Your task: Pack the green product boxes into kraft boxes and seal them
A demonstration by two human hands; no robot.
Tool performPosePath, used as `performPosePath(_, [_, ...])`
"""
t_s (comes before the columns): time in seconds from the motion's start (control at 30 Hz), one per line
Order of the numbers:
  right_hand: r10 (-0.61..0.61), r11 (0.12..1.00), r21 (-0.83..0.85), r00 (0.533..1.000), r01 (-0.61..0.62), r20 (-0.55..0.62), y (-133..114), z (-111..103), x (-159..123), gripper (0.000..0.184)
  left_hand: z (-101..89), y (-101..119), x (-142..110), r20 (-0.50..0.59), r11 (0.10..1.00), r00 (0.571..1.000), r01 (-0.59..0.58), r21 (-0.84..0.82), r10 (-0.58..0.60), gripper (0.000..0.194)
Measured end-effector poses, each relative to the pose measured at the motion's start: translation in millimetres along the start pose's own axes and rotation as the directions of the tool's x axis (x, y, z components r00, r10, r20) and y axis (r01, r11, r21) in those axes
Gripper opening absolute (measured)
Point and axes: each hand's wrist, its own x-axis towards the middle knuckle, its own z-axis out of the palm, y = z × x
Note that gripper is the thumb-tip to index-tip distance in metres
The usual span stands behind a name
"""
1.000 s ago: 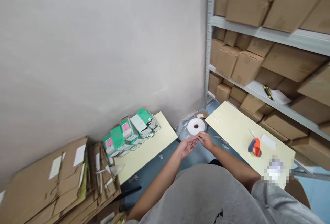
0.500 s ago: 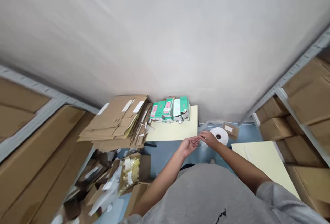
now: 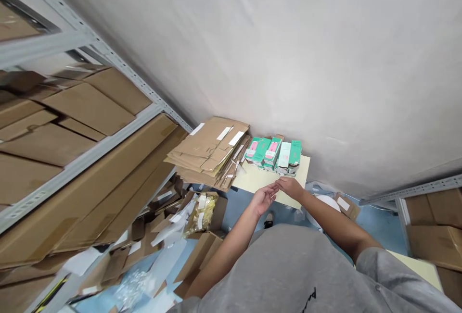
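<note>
My left hand point(image 3: 264, 198) is turned palm up in front of my body, its fingers loosely stretched and a little curled. My right hand point(image 3: 290, 187) reaches in from the other side, its fingers pressed together against the left fingertips. Whatever may lie between the fingertips is too small or hidden to make out. Just beyond the hands stands a pale yellow table point(image 3: 249, 178). On it are green and white boxes point(image 3: 273, 151) with pink parts, some torn, and a stack of flattened cardboard boxes point(image 3: 212, 142).
Shelving with cardboard cartons point(image 3: 88, 106) runs along the left, and more cartons point(image 3: 435, 245) fill the right shelf. An open box with yellow plastic packets point(image 3: 205, 214) sits on the littered blue floor. A white roll point(image 3: 327, 203) is partly behind my right forearm.
My view has swung left and tilted, so the table and boxes appear further right and more of the left shelf shows. Both hands stay together at the fingertips.
</note>
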Motion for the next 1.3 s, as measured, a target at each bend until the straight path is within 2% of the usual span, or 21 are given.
performPosePath(0.13, [0.026,0.988,-0.151,0.998,-0.018,0.052,-1.4,18.5,54.6,0.018,-29.1,48.2,14.0,0.055,0.998,0.998,-0.018,0.057,0.015,0.051])
performPosePath(0.27, [0.134,0.98,-0.156,0.99,-0.125,0.05,-3.6,30.2,93.3,0.018,-51.4,83.1,28.2,0.047,0.991,0.998,-0.052,0.121,0.046,0.05])
performPosePath(0.4, [0.164,0.986,-0.029,0.984,-0.163,0.073,-3.5,32.9,111.4,0.024,-67.7,101.6,41.4,0.032,0.991,0.999,-0.021,0.135,0.017,0.043])
performPosePath(0.53, [0.196,0.968,0.155,0.981,-0.196,0.013,-1.8,33.3,124.1,0.029,-78.7,117.9,54.7,0.022,0.997,1.0,0.019,0.075,-0.02,0.033])
performPosePath(0.6, [0.203,0.964,0.179,0.979,-0.199,-0.006,0.4,34.7,132.3,0.029,-82.0,127.0,61.8,-0.001,0.998,1.0,0.027,0.062,-0.027,0.027])
performPosePath(0.7, [0.184,0.977,0.111,0.983,-0.184,0.003,5.7,38.1,145.3,0.03,-85.4,140.3,72.4,-0.013,0.997,0.999,0.051,0.061,-0.05,0.022])
performPosePath(0.9, [0.226,0.963,-0.166,0.971,-0.211,0.082,12.4,45.1,162.3,0.033,-90.8,155.8,86.0,0.045,0.996,0.997,0.061,0.064,-0.064,0.032])
performPosePath(1.1, [0.306,0.902,-0.36,0.94,-0.237,0.148,5.7,50.7,171.7,0.03,-91.7,154.0,95.4,0.07,0.996,0.996,0.044,0.08,-0.05,0.04])
performPosePath(1.2, [0.36,0.876,-0.413,0.908,-0.249,0.215,1.7,50.6,182.7,0.029,-85.3,151.6,104.8,0.013,0.966,0.999,-0.051,0.252,0.049,0.039])
performPosePath(1.3, [0.435,0.848,-0.446,0.857,-0.286,0.277,0.6,49.1,201.2,0.031,-72.6,152.4,116.6,-0.036,0.811,0.964,-0.201,0.549,0.263,0.04])
